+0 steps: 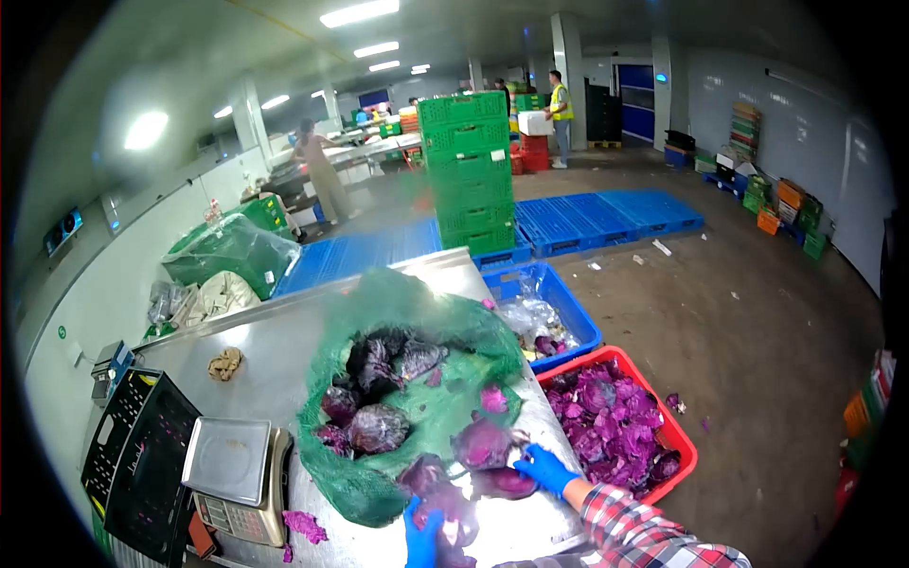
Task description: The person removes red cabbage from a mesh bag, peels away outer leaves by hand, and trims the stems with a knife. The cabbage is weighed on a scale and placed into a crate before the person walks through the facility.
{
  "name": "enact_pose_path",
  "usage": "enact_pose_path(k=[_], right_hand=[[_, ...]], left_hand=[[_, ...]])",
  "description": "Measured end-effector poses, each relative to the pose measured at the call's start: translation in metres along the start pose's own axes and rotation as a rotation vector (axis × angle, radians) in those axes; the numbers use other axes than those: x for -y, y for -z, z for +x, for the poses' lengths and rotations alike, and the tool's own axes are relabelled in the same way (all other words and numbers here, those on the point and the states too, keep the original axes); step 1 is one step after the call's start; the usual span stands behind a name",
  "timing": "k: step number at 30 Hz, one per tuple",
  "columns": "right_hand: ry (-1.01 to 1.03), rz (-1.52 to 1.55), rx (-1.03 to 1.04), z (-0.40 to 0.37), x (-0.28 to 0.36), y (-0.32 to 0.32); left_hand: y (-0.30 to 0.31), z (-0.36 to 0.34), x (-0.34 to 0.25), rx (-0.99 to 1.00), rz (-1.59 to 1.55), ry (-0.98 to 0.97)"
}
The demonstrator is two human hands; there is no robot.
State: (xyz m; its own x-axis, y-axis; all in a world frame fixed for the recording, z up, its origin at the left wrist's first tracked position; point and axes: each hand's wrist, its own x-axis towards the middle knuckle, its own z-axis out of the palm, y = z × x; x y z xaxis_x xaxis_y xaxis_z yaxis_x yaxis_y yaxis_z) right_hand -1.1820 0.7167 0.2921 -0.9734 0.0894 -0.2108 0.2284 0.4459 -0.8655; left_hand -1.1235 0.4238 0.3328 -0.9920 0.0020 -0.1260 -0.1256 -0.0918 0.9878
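Note:
Both hands wear blue gloves. My right hand (547,470) is at the right part of the steel table (540,530), its fingers spread beside a purple cabbage (483,445) and a cabbage piece (504,482). My left hand (422,535) lies at the bottom centre with fingers apart, against a blurred purple cabbage (445,506). Behind the hands a green mesh bag (355,492) lies open, with several dark red cabbages (379,429) inside it. To the right of the table stands a red crate (686,445) full of purple leaves (601,417).
A scale (232,464) and a black crate (142,464) are at the left. Beyond the table's right edge sits a blue crate (582,331) with plastic and leaves. Stacked green crates (469,170) stand by blue pallets (606,220). People (561,114) are farther back.

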Motion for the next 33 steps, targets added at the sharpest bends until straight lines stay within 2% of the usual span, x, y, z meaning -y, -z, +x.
enact_pose_path(k=[1,2,3,4,7,8,9,10,12,14,15,16,18,19,20,21,22,23,24,25,26,27,28,30,32,33], right_hand=[[0.027,-0.145,-0.07,-0.004,0.01,0.009],[0.032,-0.052,-0.105,-0.021,0.045,0.019],[0.153,-0.044,-0.096,-0.034,0.065,0.02],[0.084,0.101,0.086,-0.052,0.09,0.024],[-0.025,0.2,0.376,-0.067,0.082,-0.002],[-0.091,0.243,0.42,-0.068,0.077,-0.006],[-0.13,0.276,0.437,-0.069,0.073,-0.007],[-0.134,0.293,0.434,-0.066,0.071,-0.008],[-0.055,0.288,0.38,-0.061,0.066,-0.011],[0.079,0.249,0.311,-0.057,0.06,-0.013],[0.082,0.207,0.308,-0.057,0.064,-0.012],[0.084,0.164,0.304,-0.057,0.07,-0.011],[-0.029,0.049,0.341,-0.061,0.085,-0.008],[-0.163,0.133,0.376,-0.057,0.081,-0.01],[-0.169,0.161,0.377,-0.053,0.068,-0.012],[-0.148,0.181,0.378,-0.043,0.053,-0.014],[-0.108,0.083,0.358,-0.036,0.036,-0.019],[-0.075,0.109,0.317,-0.035,0.034,-0.019],[0.186,-0.094,0.277,-0.028,0.008,-0.02],[0.435,-0.306,0.175,-0.021,-0.018,-0.021],[0.063,-0.095,0.356,-0.024,0.014,-0.012],[-0.449,0.255,0.34,-0.024,0.027,-0.014],[-0.335,0.141,0.374,-0.022,0.021,-0.014],[-0.141,0.353,0.249,-0.036,0.024,-0.018],[-0.129,0.071,0.375,-0.052,0.059,0.002],[0.0,0.003,0.356,-0.053,0.056,-0.002]], left_hand=[[-0.005,0.007,0.012,-0.054,-0.159,0.08],[-0.012,0.014,0.023,-0.122,-0.315,0.174],[-0.014,0.022,0.032,-0.057,-0.359,0.229],[-0.016,0.027,0.042,-0.002,-0.405,0.298],[-0.046,0.011,-0.017,0.134,0.12,0.205],[-0.049,0.013,-0.006,0.012,0.291,-0.134],[-0.051,0.013,-0.005,-0.025,0.459,-0.322],[-0.05,0.019,-0.007,0.114,0.417,-0.373],[-0.051,0.022,-0.019,0.222,0.713,-0.397],[-0.052,0.028,-0.03,0.231,0.726,-0.273],[-0.052,0.03,-0.032,0.234,0.733,-0.209],[-0.052,0.034,-0.029,0.235,0.798,-0.24],[-0.05,0.04,-0.018,0.237,0.929,-0.304],[-0.051,0.037,-0.014,0.233,0.886,-0.328],[-0.055,0.033,-0.01,0.224,0.843,-0.361],[-0.059,0.035,-0.005,0.196,0.8,-0.414],[-0.059,0.04,0.019,0.223,0.726,-0.32],[-0.067,0.032,-0.006,0.184,0.795,-0.429],[-0.069,0.038,-0.007,0.284,0.74,-0.416],[-0.07,0.027,-0.02,0.315,0.815,-0.523],[-0.068,0.022,-0.01,0.317,0.854,-0.571],[-0.066,0.018,-0.012,0.278,0.854,-0.51],[-0.066,0.012,-0.017,0.248,0.848,-0.439],[-0.061,0.012,-0.025,0.251,0.838,-0.419],[-0.066,0.018,-0.026,0.254,0.842,-0.439],[-0.066,0.02,-0.023,0.259,0.861,-0.462]])
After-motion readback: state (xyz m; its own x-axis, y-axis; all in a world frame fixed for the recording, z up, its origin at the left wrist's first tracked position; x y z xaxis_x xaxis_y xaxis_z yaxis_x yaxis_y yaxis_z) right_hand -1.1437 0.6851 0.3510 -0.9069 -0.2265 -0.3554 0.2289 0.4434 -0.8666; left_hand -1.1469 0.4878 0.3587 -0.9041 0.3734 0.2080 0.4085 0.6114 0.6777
